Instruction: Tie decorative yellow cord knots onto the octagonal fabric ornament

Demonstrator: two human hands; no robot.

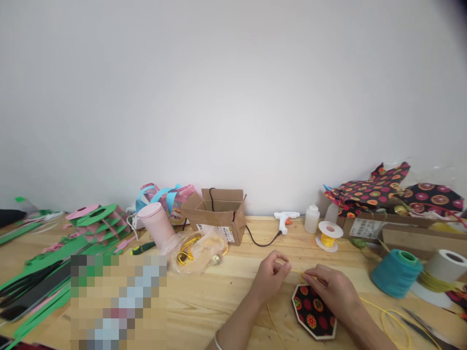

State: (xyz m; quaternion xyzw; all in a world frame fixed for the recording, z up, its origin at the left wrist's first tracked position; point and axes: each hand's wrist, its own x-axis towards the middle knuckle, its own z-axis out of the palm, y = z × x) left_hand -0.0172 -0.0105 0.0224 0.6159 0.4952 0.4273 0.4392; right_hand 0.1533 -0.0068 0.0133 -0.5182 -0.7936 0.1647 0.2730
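Observation:
My left hand (272, 278) is pinched shut on a thin yellow cord (386, 316) that runs across to my right hand (333, 288), whose fingers are also closed on it. Both hands hover low over a wooden table (233, 291). Just under my right hand lies an octagonal piece (313, 313) covered in black fabric with red and yellow circles. The cord trails off to the right in a loose loop on the table.
A small spool of yellow cord (328, 236), a white glue gun (286, 219) and a glue bottle (312, 218) stand behind. A cardboard box (219, 214), a pink cup (156, 224), a teal thread cone (397, 272), patterned fabric (379, 189) and green paper cutouts (54, 262) surround the work area.

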